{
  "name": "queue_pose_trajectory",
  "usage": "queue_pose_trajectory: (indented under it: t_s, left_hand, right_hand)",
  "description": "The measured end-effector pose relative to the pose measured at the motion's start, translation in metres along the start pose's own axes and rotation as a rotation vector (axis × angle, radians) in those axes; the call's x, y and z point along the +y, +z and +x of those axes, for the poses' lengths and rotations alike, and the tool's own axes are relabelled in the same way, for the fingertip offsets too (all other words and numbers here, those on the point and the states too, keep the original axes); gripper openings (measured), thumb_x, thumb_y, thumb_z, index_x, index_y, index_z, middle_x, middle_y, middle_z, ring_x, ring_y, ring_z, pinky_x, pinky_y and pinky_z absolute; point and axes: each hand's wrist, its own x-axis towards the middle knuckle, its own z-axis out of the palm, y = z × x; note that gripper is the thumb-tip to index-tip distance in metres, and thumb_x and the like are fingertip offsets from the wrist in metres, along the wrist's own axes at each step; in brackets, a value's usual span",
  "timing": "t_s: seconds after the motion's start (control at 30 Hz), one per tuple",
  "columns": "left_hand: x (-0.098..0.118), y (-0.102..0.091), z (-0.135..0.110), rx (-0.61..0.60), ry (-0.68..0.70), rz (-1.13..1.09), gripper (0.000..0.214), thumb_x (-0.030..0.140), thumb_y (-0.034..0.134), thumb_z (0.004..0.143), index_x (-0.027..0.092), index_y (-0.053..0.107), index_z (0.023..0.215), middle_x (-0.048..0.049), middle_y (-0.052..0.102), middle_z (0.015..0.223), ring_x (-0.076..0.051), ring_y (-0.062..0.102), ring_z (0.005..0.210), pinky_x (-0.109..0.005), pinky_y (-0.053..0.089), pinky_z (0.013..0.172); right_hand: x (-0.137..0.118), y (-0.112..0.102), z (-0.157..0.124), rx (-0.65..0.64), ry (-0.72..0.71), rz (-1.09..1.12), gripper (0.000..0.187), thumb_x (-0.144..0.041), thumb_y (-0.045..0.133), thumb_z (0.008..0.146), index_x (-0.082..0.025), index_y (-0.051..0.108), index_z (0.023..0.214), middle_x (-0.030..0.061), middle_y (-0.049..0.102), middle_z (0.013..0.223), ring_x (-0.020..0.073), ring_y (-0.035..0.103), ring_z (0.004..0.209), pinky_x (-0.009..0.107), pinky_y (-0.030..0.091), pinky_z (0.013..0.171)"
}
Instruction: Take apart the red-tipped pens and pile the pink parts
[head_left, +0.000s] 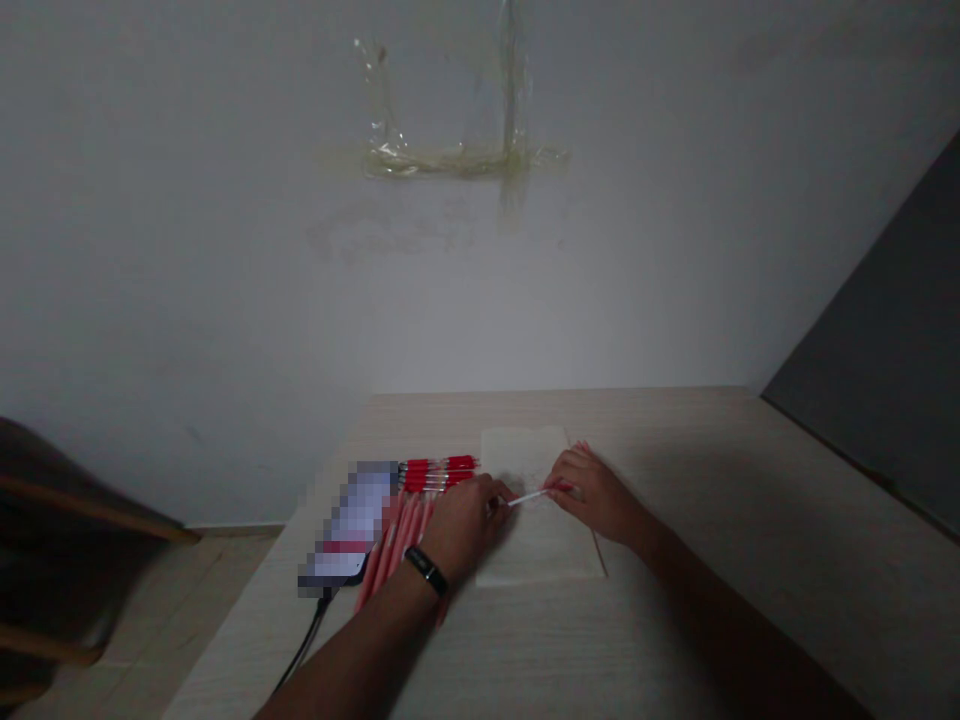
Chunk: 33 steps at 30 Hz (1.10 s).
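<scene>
— From the head camera, what do the hands hold?
— The left hand is closed on one end of a thin white rod. The right hand pinches the other end, over a white sheet on the table.
— Anything beside them?
— Red pens lie just left of the sheet.

A pale grey wall fills the far side, dimly lit, with yellowed strips of clear tape stuck high on it. A light wooden table stands against it. On the right leans a dark grey panel. At near left, a dark wooden chair stands on light tiled floor.
</scene>
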Motion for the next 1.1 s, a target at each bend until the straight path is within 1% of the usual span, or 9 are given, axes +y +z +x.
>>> queue_pose_trajectory:
  t_s: [0.23,0.3,0.4,0.47,0.63,0.73,0.83,0.97,1.1]
  left_hand:
    - [0.003,-0.006,-0.001,-0.005,-0.039,0.008,0.02,0.031,0.055,0.091,0.023,0.073,0.095,-0.0044,0.07,0.088,-0.016,0.062,0.078,-0.024,0.036,0.065]
    - [0.004,-0.007,-0.001,-0.008,-0.044,0.013,0.02,0.032,0.055,0.091,0.023,0.073,0.094,-0.0048,0.07,0.089,-0.017,0.062,0.078,-0.025,0.037,0.065]
    - [0.005,-0.008,-0.001,-0.019,-0.041,0.022,0.02,0.033,0.055,0.092,0.024,0.073,0.096,-0.005,0.07,0.091,-0.017,0.063,0.079,-0.025,0.037,0.065]
    - [0.005,-0.008,-0.001,-0.022,-0.039,0.027,0.02,0.033,0.055,0.091,0.024,0.073,0.096,-0.0049,0.07,0.091,-0.017,0.063,0.08,-0.025,0.037,0.064]
    - [0.005,-0.006,-0.001,-0.029,-0.042,0.026,0.021,0.029,0.054,0.091,0.025,0.073,0.097,-0.0046,0.071,0.091,-0.017,0.063,0.08,-0.025,0.037,0.065]
    - [0.003,-0.005,0.0,-0.04,-0.045,0.033,0.021,0.029,0.053,0.091,0.025,0.074,0.097,-0.0047,0.071,0.092,-0.017,0.063,0.081,-0.025,0.038,0.065]
    - [0.003,-0.005,0.0,-0.046,-0.047,0.034,0.021,0.03,0.055,0.091,0.026,0.074,0.098,-0.005,0.071,0.093,-0.018,0.064,0.083,-0.025,0.039,0.065]
    - [0.005,-0.007,0.0,-0.055,-0.062,0.016,0.021,0.028,0.056,0.09,0.026,0.074,0.1,-0.0051,0.071,0.094,-0.018,0.065,0.086,-0.025,0.041,0.069]
    - [0.007,-0.008,0.0,-0.08,-0.032,-0.03,0.022,0.023,0.058,0.088,0.026,0.074,0.103,-0.0044,0.071,0.096,-0.018,0.065,0.085,-0.025,0.043,0.072]
  right_hand:
    - [0.017,-0.009,-0.002,0.025,0.019,-0.065,0.002,-0.02,0.066,0.087,-0.021,0.065,0.085,0.0046,0.064,0.088,0.0217,0.058,0.089,0.037,0.045,0.085]
    - [0.022,-0.01,-0.004,-0.008,0.021,-0.066,0.004,-0.02,0.067,0.086,-0.021,0.064,0.083,0.0034,0.064,0.085,0.0213,0.059,0.088,0.041,0.044,0.093]
    - [0.023,-0.008,-0.007,-0.08,0.014,-0.045,0.006,-0.019,0.069,0.083,-0.022,0.064,0.08,0.001,0.064,0.081,0.0203,0.06,0.085,0.052,0.029,0.111]
    - [0.022,-0.006,-0.008,-0.115,0.013,-0.032,0.007,-0.017,0.07,0.08,-0.022,0.065,0.078,0.0006,0.064,0.08,0.02,0.06,0.085,0.054,0.022,0.115]
    - [0.019,-0.006,-0.008,-0.155,0.038,-0.015,0.006,-0.015,0.071,0.078,-0.02,0.067,0.078,0.0013,0.064,0.081,0.0194,0.06,0.084,0.051,0.03,0.11]
    - [0.018,-0.009,-0.007,-0.153,0.041,-0.013,0.009,-0.013,0.072,0.077,-0.02,0.067,0.081,0.0011,0.065,0.082,0.0196,0.061,0.085,0.052,0.028,0.111]
    - [0.016,-0.012,-0.005,-0.102,0.036,-0.016,0.005,-0.019,0.07,0.084,-0.02,0.065,0.081,0.0002,0.063,0.079,0.0187,0.06,0.082,0.051,0.027,0.113]
    - [0.01,-0.013,-0.002,-0.014,0.043,-0.012,0.007,-0.026,0.065,0.09,-0.021,0.065,0.085,0.0018,0.063,0.082,0.0184,0.06,0.081,0.047,0.036,0.107]
    - [-0.001,-0.01,0.0,-0.039,0.006,0.013,0.002,-0.023,0.064,0.091,-0.023,0.066,0.09,0.0025,0.066,0.089,0.0201,0.061,0.091,0.05,0.029,0.11]
